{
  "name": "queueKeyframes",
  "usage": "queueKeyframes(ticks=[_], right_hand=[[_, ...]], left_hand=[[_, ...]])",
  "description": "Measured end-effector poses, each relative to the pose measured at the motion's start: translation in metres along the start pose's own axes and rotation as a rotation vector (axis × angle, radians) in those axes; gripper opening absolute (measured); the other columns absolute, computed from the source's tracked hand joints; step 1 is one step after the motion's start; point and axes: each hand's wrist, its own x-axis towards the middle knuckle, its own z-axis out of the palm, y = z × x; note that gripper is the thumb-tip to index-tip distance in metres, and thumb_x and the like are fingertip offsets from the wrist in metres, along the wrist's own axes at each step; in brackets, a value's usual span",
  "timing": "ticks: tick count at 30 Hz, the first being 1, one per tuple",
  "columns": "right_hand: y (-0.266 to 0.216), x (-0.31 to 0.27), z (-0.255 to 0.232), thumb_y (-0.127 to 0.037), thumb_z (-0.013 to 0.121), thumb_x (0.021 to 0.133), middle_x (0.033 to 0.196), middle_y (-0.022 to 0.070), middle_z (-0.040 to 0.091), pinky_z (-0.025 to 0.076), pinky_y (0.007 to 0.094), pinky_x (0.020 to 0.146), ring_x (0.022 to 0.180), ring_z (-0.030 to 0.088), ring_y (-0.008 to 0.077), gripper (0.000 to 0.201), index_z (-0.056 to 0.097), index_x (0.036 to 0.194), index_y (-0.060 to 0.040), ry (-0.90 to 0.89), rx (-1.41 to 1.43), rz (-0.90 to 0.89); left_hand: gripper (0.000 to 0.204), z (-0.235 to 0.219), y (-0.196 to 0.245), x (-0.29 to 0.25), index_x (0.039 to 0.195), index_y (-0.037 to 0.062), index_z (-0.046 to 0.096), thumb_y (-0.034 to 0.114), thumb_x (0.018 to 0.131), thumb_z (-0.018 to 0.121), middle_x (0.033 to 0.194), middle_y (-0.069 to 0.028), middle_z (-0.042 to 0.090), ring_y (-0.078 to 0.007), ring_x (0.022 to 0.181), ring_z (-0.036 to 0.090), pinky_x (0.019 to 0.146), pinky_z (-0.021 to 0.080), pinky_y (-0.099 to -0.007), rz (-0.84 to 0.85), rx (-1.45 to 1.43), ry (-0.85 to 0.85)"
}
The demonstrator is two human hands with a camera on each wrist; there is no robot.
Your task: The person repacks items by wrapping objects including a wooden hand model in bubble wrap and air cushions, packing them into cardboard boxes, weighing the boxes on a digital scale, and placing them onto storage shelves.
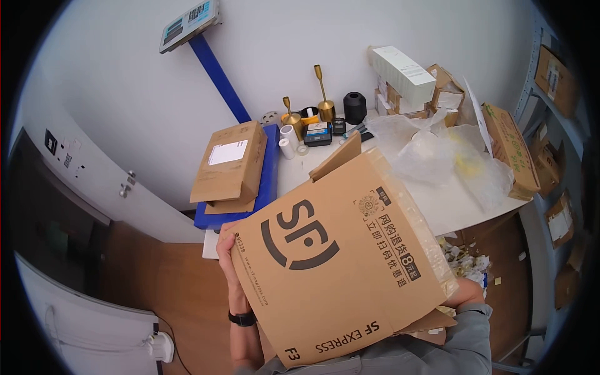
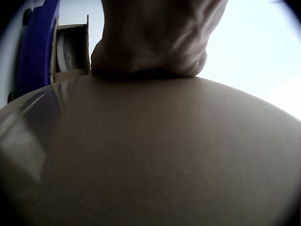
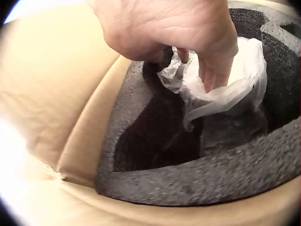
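A large SF Express cardboard box (image 1: 325,269) is tilted in front of the person, its printed side up to the head camera. My left hand (image 1: 226,250) grips its left edge; the left wrist view shows that hand (image 2: 155,42) against the brown cardboard (image 2: 155,141). Inside the box, my right hand (image 3: 174,30) has its fingers curled into a white object wrapped in clear plastic (image 3: 225,101). That object sits in a recess of dark grey foam (image 3: 225,174). From the head camera, the box hides the right hand.
Behind the box is a white table (image 1: 294,172) with a blue platform scale (image 1: 270,162) carrying another carton (image 1: 231,159). Gold candlesticks (image 1: 326,109), a black vase (image 1: 354,109) and plastic wrapping (image 1: 431,159) lie farther back. Shelves (image 1: 537,119) stand at right.
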Motion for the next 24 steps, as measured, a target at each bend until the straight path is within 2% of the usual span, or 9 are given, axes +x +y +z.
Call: queueKeyframes(ticks=[2,3,4,7,11,12,15,24], right_hand=[[0.010,-0.009,-0.002,-0.018,0.075,0.093,0.136,0.0091,0.063,0.050,0.0340,0.101,0.119,0.059,0.0199,0.047,0.064,0.135,-0.0001,-0.007,0.011,0.090],[-0.020,0.005,0.014,-0.018,0.076,0.092,0.136,0.0091,0.063,0.049,0.0341,0.102,0.120,0.059,0.0201,0.048,0.064,0.135,0.0000,-0.021,0.001,0.130],[0.008,0.004,-0.008,-0.016,0.074,0.095,0.136,0.0092,0.063,0.051,0.0323,0.099,0.118,0.060,0.0188,0.046,0.062,0.136,0.0013,0.082,0.131,0.169],[-0.022,0.059,-0.016,-0.016,0.074,0.095,0.135,0.0094,0.063,0.051,0.0325,0.099,0.118,0.060,0.0189,0.046,0.062,0.136,0.0013,-0.057,-0.011,0.184],[-0.039,0.144,0.016,-0.016,0.074,0.095,0.134,0.0098,0.064,0.051,0.0328,0.098,0.117,0.061,0.0193,0.045,0.062,0.135,0.0013,-0.307,-0.189,0.237],[-0.041,0.157,0.026,-0.017,0.074,0.095,0.133,0.0099,0.064,0.051,0.0328,0.098,0.116,0.061,0.0193,0.045,0.062,0.135,0.0014,-0.353,-0.215,0.238],[-0.046,0.192,0.052,-0.017,0.074,0.095,0.132,0.0102,0.064,0.051,0.0331,0.097,0.115,0.061,0.0196,0.045,0.062,0.134,0.0014,-0.447,-0.279,0.210],[-0.045,0.203,0.085,-0.017,0.073,0.095,0.129,0.0111,0.065,0.052,0.0338,0.095,0.113,0.062,0.0203,0.043,0.062,0.133,0.0015,-0.539,-0.390,0.188]], left_hand=[[0.036,0.003,0.004,0.003,0.111,-0.0031,0.061,0.026,0.095,0.047,0.103,-0.0101,0.065,-0.0181,0.097,0.062,0.091,0.049,-0.0313,-0.017,-0.025,0.006],[0.036,0.002,0.004,0.003,0.111,-0.0031,0.061,0.026,0.095,0.047,0.103,-0.0101,0.065,-0.0181,0.097,0.062,0.091,0.049,-0.0313,0.014,-0.023,0.050],[0.036,-0.002,0.001,0.004,0.111,-0.0035,0.063,0.025,0.095,0.046,0.104,-0.0102,0.066,-0.0176,0.097,0.062,0.090,0.049,-0.0308,0.026,0.019,0.023],[0.035,0.002,0.006,0.001,0.111,-0.0045,0.065,0.022,0.095,0.047,0.104,-0.0100,0.068,-0.0159,0.096,0.062,0.089,0.049,-0.0293,0.039,0.020,-0.026],[0.033,-0.002,0.005,0.005,0.111,-0.0039,0.066,0.021,0.097,0.049,0.102,-0.0084,0.068,-0.0130,0.093,0.061,0.086,0.047,-0.0264,0.100,0.113,-0.050],[0.033,-0.004,0.006,0.002,0.111,-0.0039,0.066,0.021,0.097,0.049,0.102,-0.0084,0.068,-0.0130,0.093,0.061,0.086,0.047,-0.0264,0.112,0.131,-0.010],[0.032,-0.007,0.001,0.004,0.111,-0.0033,0.065,0.020,0.097,0.049,0.101,-0.0066,0.068,-0.0107,0.092,0.060,0.085,0.047,-0.0252,0.057,0.023,-0.024],[0.027,-0.006,0.005,0.004,0.108,-0.0019,0.065,0.018,0.097,0.049,0.094,-0.0051,0.067,-0.0088,0.087,0.059,0.080,0.047,-0.0251,0.046,0.022,-0.041]])
